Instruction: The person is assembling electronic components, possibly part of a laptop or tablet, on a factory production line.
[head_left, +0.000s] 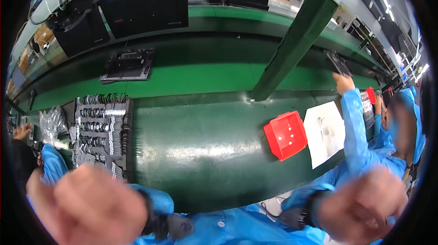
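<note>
My left hand [98, 206] is raised close to the camera at the lower left, large and blurred, with its fingers seemingly curled. Beyond it lies a dark tray [130, 131] packed with rows of small grey-silver parts with black cables [101, 126]. At the lower right my right hand [362, 204] is also lifted and smeared by motion. Whether either hand holds anything does not show. A red plastic bin [285, 135] with a few small white bits inside stands on the green bench, apart from both hands. Beside it is a white sheet [325, 133] with a grey picture.
On the green belt [205, 78] behind the bench [200, 149] sits a dark laptop-like frame [128, 65]. A green post [292, 46] rises at the bench's back edge. Clear plastic bags [54, 124] lie left of the tray. At right, a co-worker's hand [343, 83] holds a dark part.
</note>
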Tool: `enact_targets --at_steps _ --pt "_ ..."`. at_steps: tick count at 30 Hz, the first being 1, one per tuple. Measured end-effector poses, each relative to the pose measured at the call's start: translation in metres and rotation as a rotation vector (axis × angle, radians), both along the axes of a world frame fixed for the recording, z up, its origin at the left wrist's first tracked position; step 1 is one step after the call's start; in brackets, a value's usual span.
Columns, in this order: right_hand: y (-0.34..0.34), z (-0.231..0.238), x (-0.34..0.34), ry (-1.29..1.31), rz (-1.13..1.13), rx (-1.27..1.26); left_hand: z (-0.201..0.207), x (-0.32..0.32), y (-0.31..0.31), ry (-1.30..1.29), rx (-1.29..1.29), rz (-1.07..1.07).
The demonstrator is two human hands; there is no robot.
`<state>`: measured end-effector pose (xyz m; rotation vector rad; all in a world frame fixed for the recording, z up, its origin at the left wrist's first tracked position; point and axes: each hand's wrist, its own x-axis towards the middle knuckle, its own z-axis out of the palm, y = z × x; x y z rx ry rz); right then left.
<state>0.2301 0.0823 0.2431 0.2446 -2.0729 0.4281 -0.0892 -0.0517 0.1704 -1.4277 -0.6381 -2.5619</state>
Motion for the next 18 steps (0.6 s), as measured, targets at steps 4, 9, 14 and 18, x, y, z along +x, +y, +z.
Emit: enact_targets --at_steps 4,9,14,18 --pt "0.04 -0.107 -0.091 -0.046 -0.203 -1.225 -0.063 0.056 0.115 -0.34 -0.626 -0.464" --pt "0.09 -0.231 -0.147 0.032 -0.003 -1.59 -0.181 0.064 0.175 -0.382 -0.939 -0.557" --pt "0.118 -0.278 -0.168 0.142 0.034 -1.711 -0.205 0.054 0.195 -0.346 -0.992 -0.644" --pt "0.119 -0.293 -0.172 0.233 -0.012 -1.85 -0.221 0.051 0.2 -0.306 -1.023 -0.649"
